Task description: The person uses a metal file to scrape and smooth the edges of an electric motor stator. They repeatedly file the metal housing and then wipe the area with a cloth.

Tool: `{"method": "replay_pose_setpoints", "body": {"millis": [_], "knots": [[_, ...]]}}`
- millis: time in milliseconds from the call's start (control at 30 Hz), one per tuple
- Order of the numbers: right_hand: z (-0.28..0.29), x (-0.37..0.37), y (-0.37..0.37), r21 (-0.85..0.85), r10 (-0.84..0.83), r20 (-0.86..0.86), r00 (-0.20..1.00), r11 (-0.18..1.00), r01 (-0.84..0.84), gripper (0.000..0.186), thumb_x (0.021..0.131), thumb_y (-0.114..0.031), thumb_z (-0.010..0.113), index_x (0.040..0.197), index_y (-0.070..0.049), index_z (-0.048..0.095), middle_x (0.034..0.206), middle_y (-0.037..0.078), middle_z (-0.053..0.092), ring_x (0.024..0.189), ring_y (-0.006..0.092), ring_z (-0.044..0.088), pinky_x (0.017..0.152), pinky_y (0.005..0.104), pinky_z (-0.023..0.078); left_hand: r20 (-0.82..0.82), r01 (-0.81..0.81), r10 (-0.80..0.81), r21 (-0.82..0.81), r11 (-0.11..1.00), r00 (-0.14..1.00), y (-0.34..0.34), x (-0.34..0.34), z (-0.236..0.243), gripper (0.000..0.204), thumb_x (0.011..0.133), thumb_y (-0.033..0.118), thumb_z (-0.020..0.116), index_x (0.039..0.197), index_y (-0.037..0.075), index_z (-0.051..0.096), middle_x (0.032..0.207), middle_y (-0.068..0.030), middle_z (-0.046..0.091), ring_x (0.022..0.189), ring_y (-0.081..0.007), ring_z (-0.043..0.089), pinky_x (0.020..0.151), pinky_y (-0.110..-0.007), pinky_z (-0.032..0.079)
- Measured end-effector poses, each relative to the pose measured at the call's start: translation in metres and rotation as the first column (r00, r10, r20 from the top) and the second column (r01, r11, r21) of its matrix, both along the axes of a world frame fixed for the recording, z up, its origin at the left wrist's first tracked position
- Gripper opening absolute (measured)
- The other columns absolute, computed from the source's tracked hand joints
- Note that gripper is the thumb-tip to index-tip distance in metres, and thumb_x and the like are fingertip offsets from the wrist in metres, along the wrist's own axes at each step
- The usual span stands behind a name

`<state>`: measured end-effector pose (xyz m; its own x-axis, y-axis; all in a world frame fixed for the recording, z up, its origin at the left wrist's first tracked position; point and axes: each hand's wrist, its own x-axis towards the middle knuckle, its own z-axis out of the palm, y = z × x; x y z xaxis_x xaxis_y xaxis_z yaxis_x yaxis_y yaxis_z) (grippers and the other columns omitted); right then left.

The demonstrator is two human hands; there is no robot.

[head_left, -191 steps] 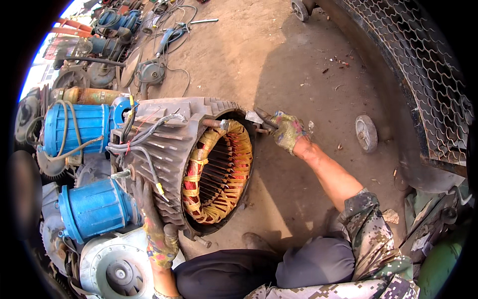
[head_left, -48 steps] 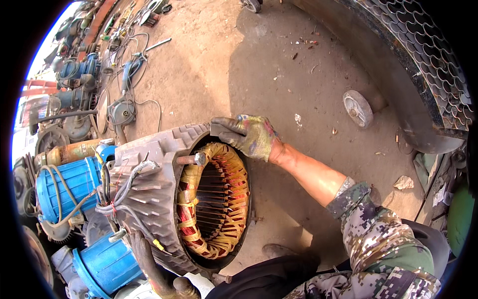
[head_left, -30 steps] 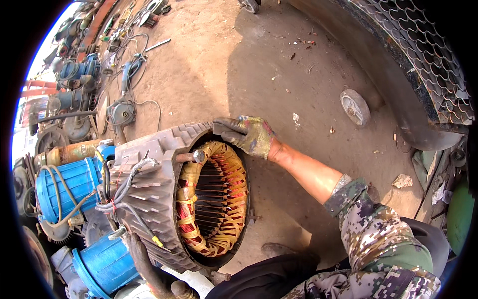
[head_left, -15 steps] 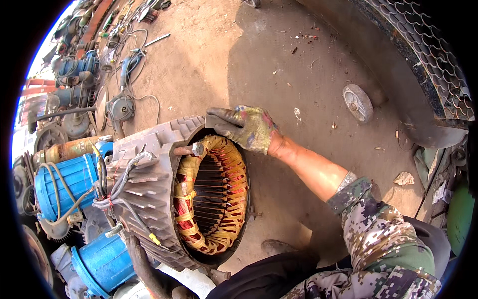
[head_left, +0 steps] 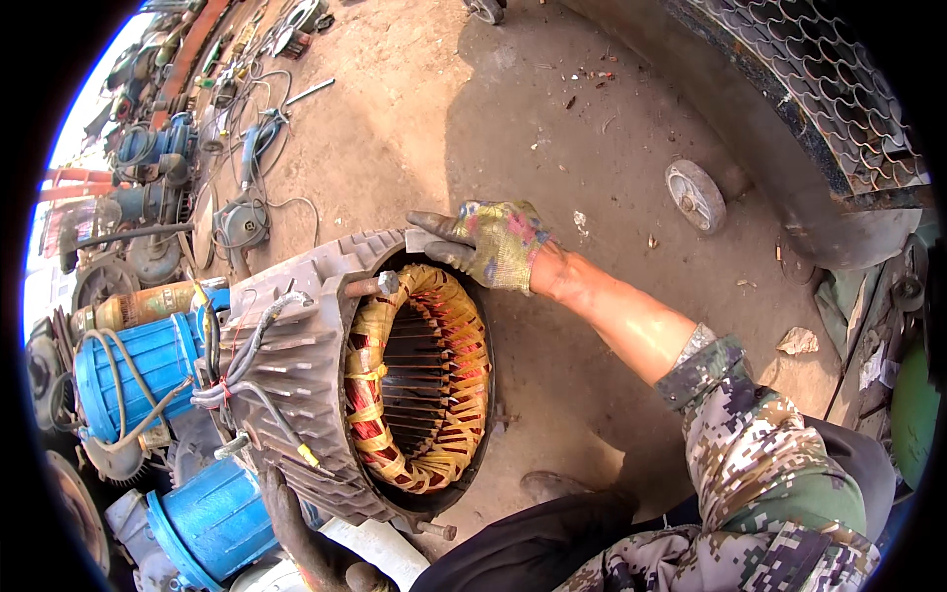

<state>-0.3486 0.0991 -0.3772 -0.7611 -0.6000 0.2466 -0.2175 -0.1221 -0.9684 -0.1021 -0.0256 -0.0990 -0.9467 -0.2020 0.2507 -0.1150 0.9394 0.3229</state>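
A large grey finned motor housing (head_left: 296, 345) lies on its side left of centre, its open round end facing right. Inside that end sits a ring of copper windings (head_left: 464, 395), bound with yellowish tape over red insulation. My right hand (head_left: 498, 245), in a stained knit glove with dark fingers, is closed on a grey lug at the housing's upper rim. Low in the view, my left hand (head_left: 301, 533), in a dark glove, rests with stretched fingers against the lower fins, its thumb apart. Grey cables (head_left: 247, 360) hang from the housing's side. A bolt (head_left: 375, 285) sticks out near the rim.
Blue motors (head_left: 212, 518) and other machine parts crowd the left side. An angle grinder (head_left: 242, 222) with a trailing cord lies beyond the housing. A caster wheel (head_left: 696, 195) stands under a metal mesh frame (head_left: 848, 109) at right. My legs are close below.
The view has shifted slightly. The housing has turned a little, its lower bolt sitting higher. My right hand stays at the upper rim; more of my left hand shows at the lower fins.
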Motion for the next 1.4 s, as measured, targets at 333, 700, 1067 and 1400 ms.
{"method": "replay_pose_setpoints", "body": {"millis": [333, 700, 1067, 1400], "knots": [[0.016, -0.004, 0.011, 0.43, 0.018, -0.195, 0.981, 0.9, 0.069, 0.047, 0.104, -0.042, 0.057, 0.145, -0.019, 0.061, 0.127, 0.012, 0.072, 0.109, 0.0282, 0.071, 0.09, 0.0364, 0.056, 0.002, 0.003, -0.003, -0.031, 1.0, 1.0, -0.005, 0.006, 0.005, 0.09, 0.102, 0.064, 0.044, 0.154, -0.009, 0.038, 0.159, -0.0293, 0.039, 0.15, -0.0446, 0.035, 0.124, -0.055, 0.023], [-0.007, -0.017, -0.007, 0.227, 0.09, 0.003, 0.996, 0.97, -0.088, 0.059, 0.101, -0.034, 0.06, 0.155, -0.013, 0.049, 0.136, 0.012, 0.066, 0.119, 0.0263, 0.066, 0.104, 0.037, 0.053, 0.003, -0.002, 0.002, -0.038, 0.999, 1.0, -0.006, 0.009, 0.003, 0.093, 0.101, 0.068, 0.042, 0.154, -0.009, 0.039, 0.159, -0.029, 0.04, 0.15, -0.0438, 0.036, 0.124, -0.054, 0.023], [-0.01, -0.008, 0.013, 0.351, -0.03, -0.27, 0.962, 0.927, 0.128, 0.044, 0.103, -0.042, 0.059, 0.142, -0.023, 0.064, 0.113, 0.014, 0.075, 0.098, 0.0297, 0.072, 0.083, 0.0384, 0.056, -0.017, 0.02, -0.02, -0.02, 1.0, 1.0, 0.008, 0.003, 0.007, 0.097, 0.1, 0.072, 0.04, 0.153, -0.009, 0.039, 0.159, -0.0286, 0.04, 0.149, -0.0429, 0.037, 0.124, -0.053, 0.024], [0.038, -0.002, 0.017, 0.378, 0.048, -0.11, 0.993, 0.926, -0.002, 0.053, 0.103, -0.053, 0.052, 0.145, -0.02, 0.062, 0.128, 0.01, 0.072, 0.117, 0.0313, 0.068, 0.097, 0.0431, 0.054, -0.021, 0.005, -0.005, -0.04, 0.999, 1.0, 0.009, 0.011, 0.006, 0.1, 0.099, 0.075, 0.038, 0.153, -0.009, 0.04, 0.158, -0.0283, 0.041, 0.149, -0.0422, 0.037, 0.124, -0.053, 0.024]]}}
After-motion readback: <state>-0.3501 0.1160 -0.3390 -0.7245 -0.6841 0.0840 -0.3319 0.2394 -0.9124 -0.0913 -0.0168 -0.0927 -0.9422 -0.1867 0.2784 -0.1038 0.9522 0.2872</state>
